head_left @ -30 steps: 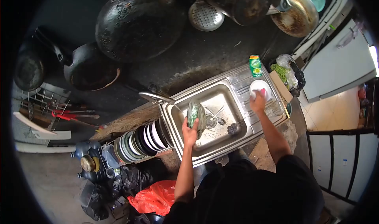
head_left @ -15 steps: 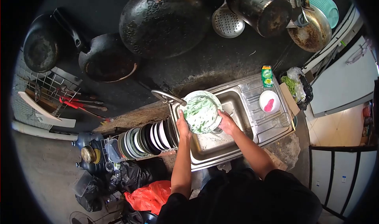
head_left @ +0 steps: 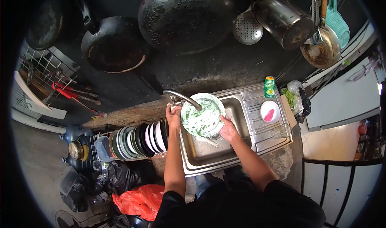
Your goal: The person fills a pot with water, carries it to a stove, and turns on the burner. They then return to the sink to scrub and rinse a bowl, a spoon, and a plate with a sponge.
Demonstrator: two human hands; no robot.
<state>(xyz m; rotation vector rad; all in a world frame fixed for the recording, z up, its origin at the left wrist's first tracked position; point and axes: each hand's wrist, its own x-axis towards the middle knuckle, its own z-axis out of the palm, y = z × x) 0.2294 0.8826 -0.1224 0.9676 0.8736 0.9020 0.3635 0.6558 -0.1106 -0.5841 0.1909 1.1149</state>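
Note:
My right hand (head_left: 228, 129) grips the right rim of a plate (head_left: 203, 117) with a green and white swirled pattern, holding it over the sink (head_left: 193, 157). The curved metal tap (head_left: 183, 96) reaches over the plate's upper part, its spout overlapping the plate in this view. My left hand (head_left: 173, 116) is off the plate, with its fingers closed at the base of the tap, just left of the plate's rim. Below the plate, a light-handled utensil (head_left: 212, 143) lies in the basin.
Several plates (head_left: 138, 141) stand in a rack left of the sink. On the drainboard are a white bowl (head_left: 269, 112) with a pink item, a green dish-soap pack (head_left: 269, 87) and a clear glass (head_left: 280, 131). Pans (head_left: 114, 45) hang on the wall. A red bag (head_left: 138, 200) lies below.
My left hand has let go of the plate's left rim and moved up and left to the tap's base. My right hand still holds the plate. The view has shifted slightly.

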